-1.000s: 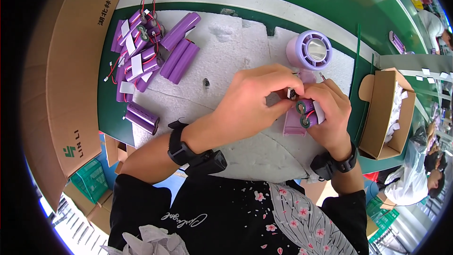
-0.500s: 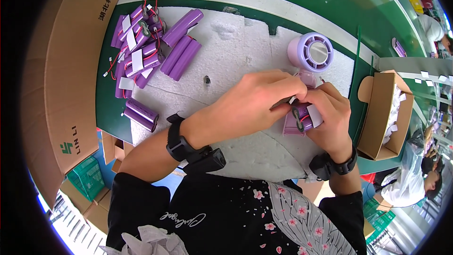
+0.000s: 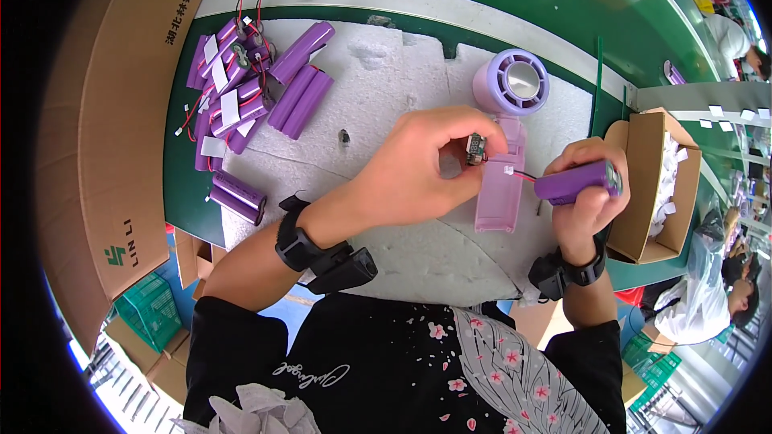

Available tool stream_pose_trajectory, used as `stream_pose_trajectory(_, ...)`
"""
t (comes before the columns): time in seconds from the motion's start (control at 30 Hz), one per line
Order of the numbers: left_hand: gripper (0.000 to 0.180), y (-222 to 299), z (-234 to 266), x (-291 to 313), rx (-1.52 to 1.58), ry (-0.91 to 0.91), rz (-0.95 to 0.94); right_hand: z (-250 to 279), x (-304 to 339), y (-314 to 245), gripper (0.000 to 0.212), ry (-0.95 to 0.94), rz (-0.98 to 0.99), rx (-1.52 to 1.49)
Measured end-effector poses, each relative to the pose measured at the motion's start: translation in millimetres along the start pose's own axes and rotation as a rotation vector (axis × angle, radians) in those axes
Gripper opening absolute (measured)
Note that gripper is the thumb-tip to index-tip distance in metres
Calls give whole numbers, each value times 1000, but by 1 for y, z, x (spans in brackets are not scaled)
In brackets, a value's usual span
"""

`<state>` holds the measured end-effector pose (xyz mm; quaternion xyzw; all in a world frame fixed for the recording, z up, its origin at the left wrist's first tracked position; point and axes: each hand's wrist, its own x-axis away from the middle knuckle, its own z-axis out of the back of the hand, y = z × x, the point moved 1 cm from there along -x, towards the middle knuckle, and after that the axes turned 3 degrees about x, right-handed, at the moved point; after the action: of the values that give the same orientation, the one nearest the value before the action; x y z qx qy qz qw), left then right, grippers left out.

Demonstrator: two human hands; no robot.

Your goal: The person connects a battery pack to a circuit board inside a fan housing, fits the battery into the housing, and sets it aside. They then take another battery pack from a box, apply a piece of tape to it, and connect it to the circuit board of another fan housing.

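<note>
My left hand (image 3: pixel 426 162) pinches a small circuit board (image 3: pixel 475 149) between thumb and forefinger. In my right hand (image 3: pixel 591 201) is a purple battery pack (image 3: pixel 572 182), lifted to the right of the fan. A thin wire with a white connector (image 3: pixel 508 169) runs from the pack toward the board; whether it is plugged in I cannot tell. Between my hands lies a handheld fan with a round lavender head (image 3: pixel 511 83). Its pink handle (image 3: pixel 497 201) lies open, showing a long hollow, partly behind my left fingers.
White foam (image 3: pixel 378 72) covers the green bench. Several purple battery packs (image 3: pixel 301 100) with red and black leads are heaped at its left, near a tall cardboard carton (image 3: pixel 121 128). At right stands a small cardboard box (image 3: pixel 643 229) of white pieces. Another person (image 3: pixel 683 317) sits farther right.
My right hand has lifted the battery pack out of the pink handle and moved it right. My left hand now holds the circuit board apart from it, and the handle's hollow shows.
</note>
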<state>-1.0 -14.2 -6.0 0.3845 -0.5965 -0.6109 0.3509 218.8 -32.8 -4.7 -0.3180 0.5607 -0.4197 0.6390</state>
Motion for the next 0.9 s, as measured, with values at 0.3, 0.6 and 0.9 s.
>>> stream_pose_trajectory(0.3,17,5,2,0,-231,-3,-259,-18,-6,-11,26,14,-340,-146)
stream_pose_trajectory(0.6,9,1,-2,2,123,159,119,5,-26,-10,17,-237,-582,277)
stream_pose_trajectory(0.9,10,2,-2,0,252,127,279,-22,-18,-22,21,-353,75,560)
